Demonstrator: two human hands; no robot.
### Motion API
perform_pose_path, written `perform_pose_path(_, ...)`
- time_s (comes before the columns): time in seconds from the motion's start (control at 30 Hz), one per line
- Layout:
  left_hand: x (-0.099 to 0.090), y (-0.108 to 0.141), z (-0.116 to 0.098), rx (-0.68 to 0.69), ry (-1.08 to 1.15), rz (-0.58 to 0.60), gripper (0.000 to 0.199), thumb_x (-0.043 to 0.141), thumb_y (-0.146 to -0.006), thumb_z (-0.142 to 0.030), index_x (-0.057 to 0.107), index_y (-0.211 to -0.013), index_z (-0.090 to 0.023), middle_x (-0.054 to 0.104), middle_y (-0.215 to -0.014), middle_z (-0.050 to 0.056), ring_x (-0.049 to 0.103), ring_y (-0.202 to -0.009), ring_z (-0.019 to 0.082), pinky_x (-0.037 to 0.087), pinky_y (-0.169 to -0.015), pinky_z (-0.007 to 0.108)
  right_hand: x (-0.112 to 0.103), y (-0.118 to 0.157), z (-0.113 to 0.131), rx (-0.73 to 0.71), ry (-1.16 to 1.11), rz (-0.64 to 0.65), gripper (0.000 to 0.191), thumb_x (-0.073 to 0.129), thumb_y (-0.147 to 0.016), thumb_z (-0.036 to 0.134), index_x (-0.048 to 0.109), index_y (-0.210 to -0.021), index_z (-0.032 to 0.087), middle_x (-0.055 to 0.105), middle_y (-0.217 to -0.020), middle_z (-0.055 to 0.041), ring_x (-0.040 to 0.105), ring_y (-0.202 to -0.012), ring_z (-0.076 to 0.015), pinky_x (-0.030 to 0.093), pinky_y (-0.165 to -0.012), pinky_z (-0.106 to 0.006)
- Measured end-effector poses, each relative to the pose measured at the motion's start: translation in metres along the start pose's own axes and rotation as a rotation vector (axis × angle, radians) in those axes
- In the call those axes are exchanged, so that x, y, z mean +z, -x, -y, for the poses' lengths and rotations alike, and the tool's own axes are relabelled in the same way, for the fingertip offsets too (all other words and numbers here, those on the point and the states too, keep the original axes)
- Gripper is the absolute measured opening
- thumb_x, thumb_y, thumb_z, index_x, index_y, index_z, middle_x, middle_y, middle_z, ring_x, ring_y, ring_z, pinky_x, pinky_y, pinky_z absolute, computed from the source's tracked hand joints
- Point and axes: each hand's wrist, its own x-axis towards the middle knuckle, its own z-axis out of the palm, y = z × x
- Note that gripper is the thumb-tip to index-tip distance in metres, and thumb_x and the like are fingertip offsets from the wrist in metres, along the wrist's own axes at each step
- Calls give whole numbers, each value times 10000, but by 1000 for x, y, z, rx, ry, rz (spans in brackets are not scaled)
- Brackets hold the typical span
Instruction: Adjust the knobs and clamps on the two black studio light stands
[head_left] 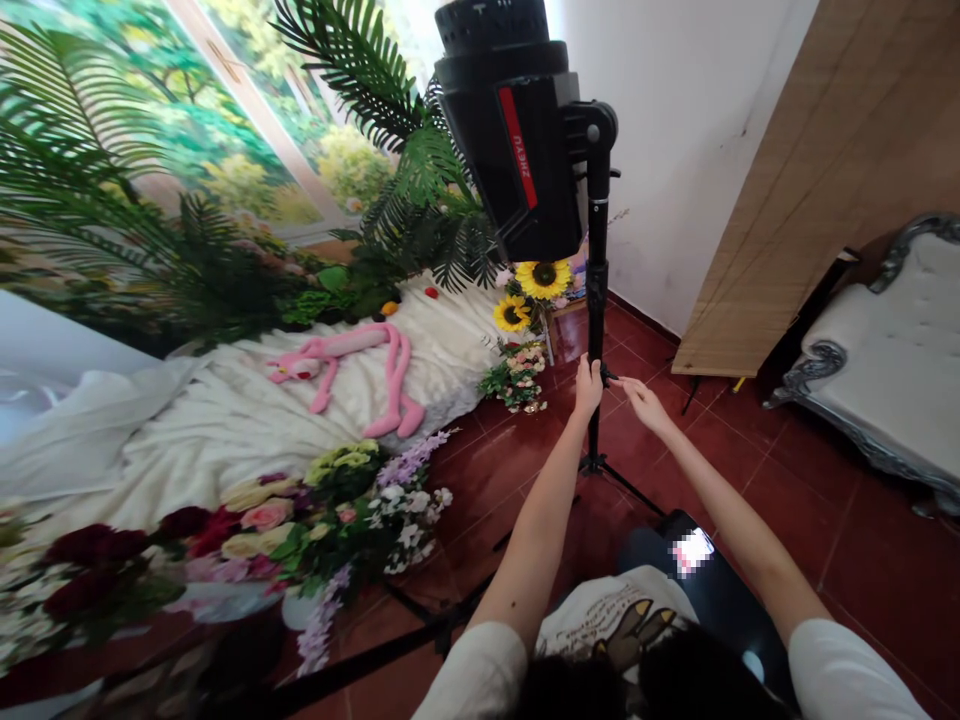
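A black studio light [510, 150] with a red stripe sits on top of an upright black light stand [596, 300]. My left hand [588, 388] is closed round the stand's pole, about midway up. My right hand [645, 403] reaches in from the right, its fingers pinched at the small black locking knob [610, 379] that sticks out of the pole beside my left hand. Below my hands, the stand's legs [634, 492] spread over the red tiled floor.
A pink plush toy [360, 345] lies on a white furry cover [240, 395] at the left. Artificial flowers [262, 525], sunflowers [541, 278] and palm fronds [360, 80] surround it. On the right stand a bamboo blind [757, 220] and a white sofa [892, 330].
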Motion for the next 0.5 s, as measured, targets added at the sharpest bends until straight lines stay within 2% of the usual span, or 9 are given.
perform_pose_path(0.07,0,0,1,2,-6,6,525,292,-974,-568,528,-1230,-176,659,-995,93,650,-938,188,497,-922,343,-1,-3,2,46,-21,-61,499,454,-912,593,705,-1052,186,703,-1127,-109,665,-972,-206,530,-896,-366)
perform_pose_path(0.17,0,-1,2,-4,-11,-4,522,307,-968,-575,527,-1227,-179,661,-994,96,651,-953,200,493,-931,363,1,-7,8,22,15,-127,480,637,-803,562,651,-1098,183,716,-1061,-92,650,-800,-189,537,-785,-344)
perform_pose_path(0.3,1,-1,2,-17,5,-20,518,338,-965,-565,523,-1249,-174,665,-1044,115,650,-1010,217,477,-961,374,11,-13,17,-30,110,-130,385,637,-815,491,647,-1067,200,724,-1012,-77,648,-780,-201,516,-760,-338)
perform_pose_path(0.4,1,-1,2,-29,3,-19,514,337,-973,-545,511,-1272,-165,654,-1116,132,635,-1070,213,459,-991,364,16,-15,21,36,137,-203,306,597,-852,480,644,-996,214,740,-954,-62,663,-748,-205,505,-716,-327)
perform_pose_path(0.5,1,0,1,-27,-2,-12,511,328,-977,-539,512,-1267,-161,654,-1111,133,638,-1052,213,466,-978,367,16,-17,23,99,158,-218,292,620,-843,467,616,-1024,239,750,-978,-49,687,-780,-213,505,-722,-333)
